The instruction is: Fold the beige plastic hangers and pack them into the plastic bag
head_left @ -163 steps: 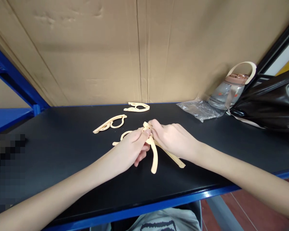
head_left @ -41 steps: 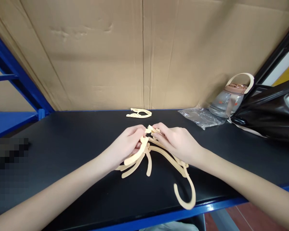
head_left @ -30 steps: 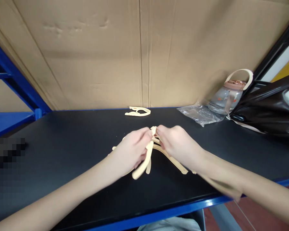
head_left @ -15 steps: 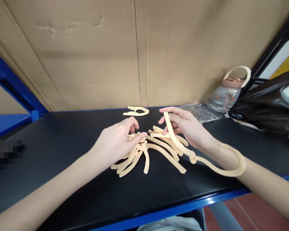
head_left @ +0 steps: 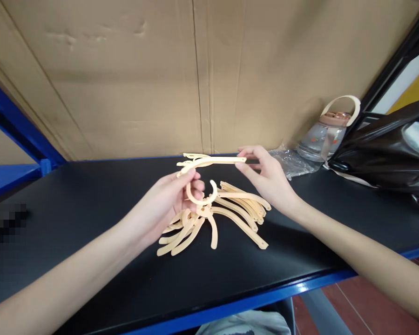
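Above the middle of the black tabletop with a blue front edge (head_left: 91, 223), both hands hold one beige plastic hanger piece with a straight arm and a curled hook (head_left: 216, 160) clear of the surface, its arm lying nearly level from left to right. The left hand (head_left: 174, 197) is half closed on the left end: the thumb lies along the top of the arm, the fingers are curled underneath, and the hook curls out below the fingertips. The right hand (head_left: 268, 179) pinches the right tip of the arm between thumb and forefinger, with the other fingers loosely bent and holding nothing.

Just below and nearer, a fanned pile of matching beige plastic hanger pieces (head_left: 240, 211) rests on the tabletop, between the two wrists. Another beige hanger piece lying flat (head_left: 190, 156) sits near the far edge, partly hidden behind the held one.

To the far right lie a crumpled clear plastic bag (head_left: 289, 163), a clear water bottle with a pinkish lid and a beige strap (head_left: 321, 137), and a glossy black bag (head_left: 387, 158). A brown cardboard wall (head_left: 195, 70) backs the tabletop, and a blue metal shelf frame (head_left: 17, 135) stands at the left.
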